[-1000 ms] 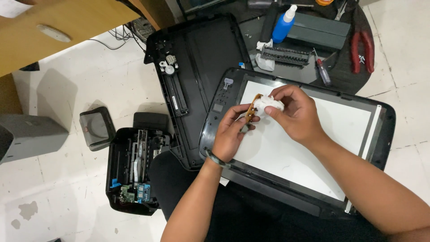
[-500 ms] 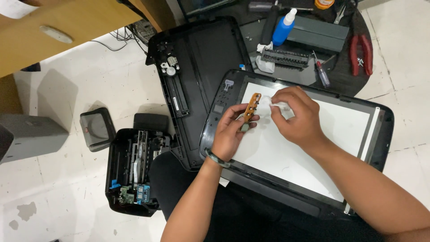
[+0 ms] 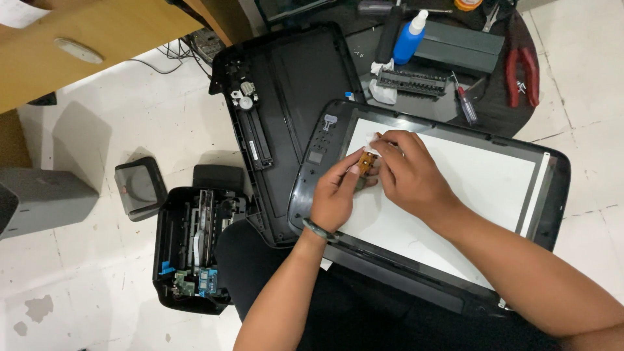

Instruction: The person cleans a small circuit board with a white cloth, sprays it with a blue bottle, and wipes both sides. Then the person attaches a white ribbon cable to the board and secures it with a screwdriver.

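Head view: we are pinching a small orange-brown part [image 3: 366,160] in our left hand [image 3: 337,195], fingers closed around it, above the white scanner lid [image 3: 468,182] on our lap. Our right hand [image 3: 411,174] is pressing a white wipe [image 3: 377,140] against it with closed fingertips.

A: Packages, labels, screens noted?
B: One blue bottle [image 3: 409,40] with a white nozzle stood upright on the dark round table [image 3: 494,110], far side. No labels, signs or screens were legible.
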